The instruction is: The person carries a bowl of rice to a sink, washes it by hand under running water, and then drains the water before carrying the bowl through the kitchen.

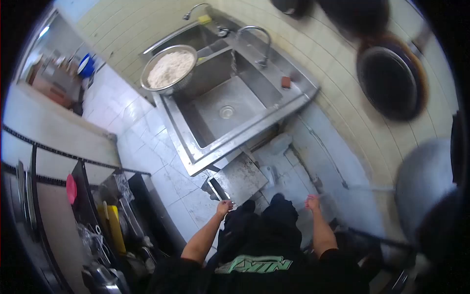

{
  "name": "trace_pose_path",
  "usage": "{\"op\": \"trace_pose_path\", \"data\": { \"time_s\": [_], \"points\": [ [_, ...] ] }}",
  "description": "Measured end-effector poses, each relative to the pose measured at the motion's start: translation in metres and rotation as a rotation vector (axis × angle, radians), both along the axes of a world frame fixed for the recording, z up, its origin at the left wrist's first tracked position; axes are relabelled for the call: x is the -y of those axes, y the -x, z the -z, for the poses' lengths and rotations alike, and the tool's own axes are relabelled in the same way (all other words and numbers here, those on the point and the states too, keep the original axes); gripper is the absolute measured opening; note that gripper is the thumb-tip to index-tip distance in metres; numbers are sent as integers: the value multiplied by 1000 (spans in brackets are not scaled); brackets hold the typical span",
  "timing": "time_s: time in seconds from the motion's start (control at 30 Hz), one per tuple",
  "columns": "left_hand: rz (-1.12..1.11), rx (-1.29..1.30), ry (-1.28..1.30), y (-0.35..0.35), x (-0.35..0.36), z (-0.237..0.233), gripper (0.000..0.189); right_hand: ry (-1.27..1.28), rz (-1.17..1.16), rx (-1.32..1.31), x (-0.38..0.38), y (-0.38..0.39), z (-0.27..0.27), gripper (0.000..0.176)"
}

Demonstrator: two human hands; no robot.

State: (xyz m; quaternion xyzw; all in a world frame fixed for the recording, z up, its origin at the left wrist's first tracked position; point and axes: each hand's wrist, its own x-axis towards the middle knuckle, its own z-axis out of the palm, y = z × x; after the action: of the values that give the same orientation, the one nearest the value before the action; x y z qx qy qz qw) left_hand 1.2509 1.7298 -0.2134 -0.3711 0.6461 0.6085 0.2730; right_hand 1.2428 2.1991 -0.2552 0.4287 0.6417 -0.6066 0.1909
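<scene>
My left hand [224,208] hangs low in front of my body, its fingers curled in, near a grey box-like metal unit [241,177] on the floor. On the other side my right hand [312,201] is held out with curled fingers above the floor by the wall. I see nothing in either hand. Ahead of both stands a stainless steel sink [198,156], with water running from its curved faucet [267,41]. A metal colander [145,78] heaped with a pale, grainy food [171,67] rests at the sink's left rim, apart from my hands.
A reddish-brown block [286,82] lies on the sink's right ledge. Dark pans [389,81] hang on the tiled wall, with a large metal vessel [423,188] below. Shelving with utensils and a yellow item [113,228] lines the left. A doorway opens at upper left.
</scene>
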Motion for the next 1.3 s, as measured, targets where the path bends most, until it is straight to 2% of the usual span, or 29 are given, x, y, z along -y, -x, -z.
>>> {"op": "trace_pose_path", "data": {
  "time_s": [0.03,0.07,0.13,0.2,0.27,0.3,0.33,0.4,0.43,0.47,0.5,0.57,0.7,0.77,0.8,0.87,0.9,0.97,1.07,1.23,1.27,1.3],
  "points": [
    [-61,15,17,-5,1,2,24,-230,-282,99,-2,35,1,28],
    [-124,22,36,-16,5,8,25,-232,-337,92,-3,76,7,28],
    [-317,18,96,-41,7,9,26,-884,-1093,-252,-9,151,42,46],
    [-582,53,199,-75,-4,-7,26,-778,-1104,-187,3,240,62,58],
    [-802,163,286,-127,-33,-13,25,-684,-1056,-244,36,322,33,58],
    [-878,212,315,-151,-51,-12,24,-807,-1155,-510,28,366,77,58],
    [-910,280,307,-177,-76,-12,25,-1029,-1036,-661,23,400,141,57],
    [-916,392,228,-208,-131,-21,25,-774,-1015,-759,5,473,241,48],
    [-892,436,156,-221,-159,-29,25,-835,-1076,-560,30,492,186,48],
    [-293,421,238,-264,-185,1,25,-910,-1120,-412,55,500,136,49],
    [311,383,301,-295,-198,29,25,-934,-1140,-364,62,512,123,49],
    [-912,561,-15,-265,-246,6,26,-969,-1159,-326,65,528,119,49],
    [-911,494,-10,-178,-265,-49,31,-1018,-1194,-282,65,543,124,50],
    [-807,478,58,-153,-255,-61,34,-1023,-1210,-267,59,541,136,50],
    [-818,479,77,-157,-251,-55,34,-1023,-1212,-259,61,536,136,50],
    [-865,245,43,-163,-235,-37,36,-1028,-1221,-252,57,536,143,50],
    [-884,231,69,-159,-229,-40,36,-1020,-1229,-250,60,536,146,51],
    [-853,320,130,-135,-211,-56,36,-1023,-1240,-247,61,536,149,51],
    [-872,260,144,-164,-204,-42,36,-1027,-1251,-230,61,534,155,51],
    [-953,279,193,-186,-196,-66,34,-1035,-1284,-188,50,519,155,52],
    [-944,298,218,-178,-194,-85,33,-1035,-1294,-183,49,513,153,52],
    [-947,287,212,-198,-192,-73,33,-1034,-1307,-183,46,505,152,53]
  ]
}}
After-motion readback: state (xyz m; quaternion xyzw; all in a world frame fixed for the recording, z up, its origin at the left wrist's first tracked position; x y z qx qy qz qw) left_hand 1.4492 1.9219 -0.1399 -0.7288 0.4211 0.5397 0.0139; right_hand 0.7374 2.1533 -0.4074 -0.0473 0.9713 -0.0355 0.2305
